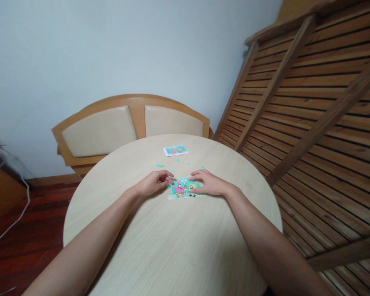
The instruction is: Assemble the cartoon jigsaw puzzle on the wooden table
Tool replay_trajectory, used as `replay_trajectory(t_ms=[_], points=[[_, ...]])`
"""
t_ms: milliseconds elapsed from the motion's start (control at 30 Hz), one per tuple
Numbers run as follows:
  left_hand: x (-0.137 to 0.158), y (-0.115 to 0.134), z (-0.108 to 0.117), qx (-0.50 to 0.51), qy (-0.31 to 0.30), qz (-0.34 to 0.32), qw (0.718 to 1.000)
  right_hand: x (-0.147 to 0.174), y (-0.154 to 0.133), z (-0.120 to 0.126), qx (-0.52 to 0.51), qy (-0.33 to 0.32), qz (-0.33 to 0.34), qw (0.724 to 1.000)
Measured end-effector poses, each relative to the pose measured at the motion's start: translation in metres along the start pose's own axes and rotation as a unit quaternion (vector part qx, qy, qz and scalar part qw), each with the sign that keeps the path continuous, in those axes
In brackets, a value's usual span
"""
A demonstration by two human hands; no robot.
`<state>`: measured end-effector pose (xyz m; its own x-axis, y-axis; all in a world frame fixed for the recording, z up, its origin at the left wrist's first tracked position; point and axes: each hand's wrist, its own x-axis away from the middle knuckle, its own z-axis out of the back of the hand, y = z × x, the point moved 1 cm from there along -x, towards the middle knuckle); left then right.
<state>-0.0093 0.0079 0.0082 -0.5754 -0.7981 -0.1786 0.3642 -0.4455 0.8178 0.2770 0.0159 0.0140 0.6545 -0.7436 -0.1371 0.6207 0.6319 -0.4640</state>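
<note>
A partly assembled cartoon jigsaw puzzle [181, 191] lies flat on the round table between my hands, showing a pink figure, a yellow figure and a teal background. My left hand [156, 183] rests at its upper left edge, fingers bent and apart; whether a small piece is under the fingertips I cannot make out. Over the right side reaches my right hand [210, 183], thumb and fingers spread, fingertips at the puzzle's edge and surface. Loose teal puzzle pieces [160, 165] lie scattered beyond the hands, with another piece [203, 167] just past my right fingers.
Farther back on the pale round table [160, 238] lies a reference picture card [175, 150] with the same figures. Behind the table stands a padded wooden headboard [100, 130] against the wall. A slatted wooden frame [296, 111] leans at the right. A white cable [27, 193] hangs at left.
</note>
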Motion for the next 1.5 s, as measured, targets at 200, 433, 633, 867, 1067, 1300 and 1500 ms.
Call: replay_trajectory(t_ms=[200,433,633,867,1067,1300,1500], points=[[0.003,0.009,0.003,-0.105,-0.005,-0.018,0.994,0.000,0.001,-0.001,0.004,-0.002,0.001,1.000],[0.006,0.020,0.011,-0.223,-0.048,0.011,0.974,-0.001,0.001,-0.001,0.004,-0.003,-0.001,1.000],[0.005,0.018,0.012,-0.223,-0.046,-0.005,0.974,0.000,0.002,-0.002,-0.003,0.000,0.005,1.000],[0.006,0.024,0.010,-0.289,-0.030,0.038,0.956,-0.001,0.003,-0.002,-0.001,-0.012,-0.001,1.000],[0.004,0.018,0.010,-0.284,-0.054,0.012,0.957,-0.001,0.002,-0.001,-0.006,-0.011,0.004,1.000],[0.005,0.015,0.014,-0.236,-0.094,-0.021,0.967,-0.001,0.003,-0.002,-0.007,-0.007,0.000,1.000],[0.006,0.012,0.015,-0.286,-0.094,-0.051,0.952,-0.001,0.003,-0.002,-0.010,-0.008,0.003,1.000]])
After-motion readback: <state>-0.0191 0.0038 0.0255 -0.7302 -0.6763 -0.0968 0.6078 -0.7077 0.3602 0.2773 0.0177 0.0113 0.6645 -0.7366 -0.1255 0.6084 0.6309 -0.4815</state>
